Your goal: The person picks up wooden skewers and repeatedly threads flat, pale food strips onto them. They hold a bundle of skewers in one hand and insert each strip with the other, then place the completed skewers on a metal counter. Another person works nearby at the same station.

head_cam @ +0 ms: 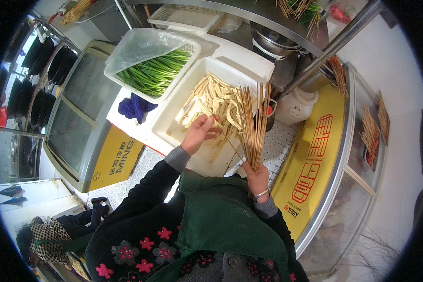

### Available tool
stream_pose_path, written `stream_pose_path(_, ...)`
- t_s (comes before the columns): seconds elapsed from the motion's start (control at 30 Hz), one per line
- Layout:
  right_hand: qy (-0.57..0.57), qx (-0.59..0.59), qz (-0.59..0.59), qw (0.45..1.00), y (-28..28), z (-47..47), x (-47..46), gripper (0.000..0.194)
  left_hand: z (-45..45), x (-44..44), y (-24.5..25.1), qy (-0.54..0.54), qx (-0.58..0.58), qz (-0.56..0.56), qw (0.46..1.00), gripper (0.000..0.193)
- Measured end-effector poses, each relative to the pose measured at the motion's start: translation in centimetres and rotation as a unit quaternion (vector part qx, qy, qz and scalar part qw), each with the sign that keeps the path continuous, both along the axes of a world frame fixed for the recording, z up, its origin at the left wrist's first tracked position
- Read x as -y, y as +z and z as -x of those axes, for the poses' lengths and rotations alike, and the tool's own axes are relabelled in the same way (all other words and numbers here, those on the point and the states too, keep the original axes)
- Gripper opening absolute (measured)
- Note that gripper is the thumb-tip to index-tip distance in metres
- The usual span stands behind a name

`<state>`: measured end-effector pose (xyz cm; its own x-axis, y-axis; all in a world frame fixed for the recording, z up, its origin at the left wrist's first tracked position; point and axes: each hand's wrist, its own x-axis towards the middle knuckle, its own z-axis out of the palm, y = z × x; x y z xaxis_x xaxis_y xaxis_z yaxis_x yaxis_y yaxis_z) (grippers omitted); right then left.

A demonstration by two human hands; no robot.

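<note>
A white plastic tub [162, 121] holds a loose heap of pale yellow strips [211, 91], perhaps tofu skin. Over its near side, my left hand [199, 132] pinches one of the strips between thumb and fingers. A thin wooden skewer [235, 149] slants from my right hand up to that strip; whether its tip has pierced the strip cannot be told. My right hand [256, 178] is closed round the lower ends of a thick bundle of wooden skewers [255, 134], which fans upward beside the tub's right edge.
Green chives or garlic shoots [155, 74] lie in a white basket [107, 72] partly under clear plastic. A purple cloth [135, 106] is on the white table [120, 116]. Chest freezers flank me, the yellow one [310, 148] at right. A metal pole [331, 51] crosses upper right. Another person [53, 239] is at lower left.
</note>
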<state>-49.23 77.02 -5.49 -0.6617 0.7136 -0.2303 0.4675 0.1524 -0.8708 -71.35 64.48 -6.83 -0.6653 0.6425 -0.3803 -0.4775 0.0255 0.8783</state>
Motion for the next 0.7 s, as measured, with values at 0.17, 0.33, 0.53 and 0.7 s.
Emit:
stream_pose_path(0.17, 0.001, -0.018, 0.006, 1.0, 0.1, -0.1, -0.1, 0.029, 0.7, -0.3, 2.0, 0.056, 0.101, -0.05, 0.992, 0.02)
stream_pose_path(0.33, 0.002, -0.002, 0.003, 1.0, -0.3, -0.5, -0.3, 0.028, 0.9, -0.8, 1.7, 0.131, 0.128, -0.076, 0.98, 0.018)
stream_pose_path(0.53, 0.015, -0.009, -0.011, 1.0, -0.1, -1.1, -0.7, 0.026, 1.1, -0.7, 0.8, 0.122, 0.111, -0.079, 0.983, 0.024)
stream_pose_path(0.7, 0.017, -0.006, 0.004, 1.0, -0.5, -1.4, -1.3, 0.023, 2.4, -0.1, 0.3, 0.069, 0.179, -0.098, 0.977, 0.029)
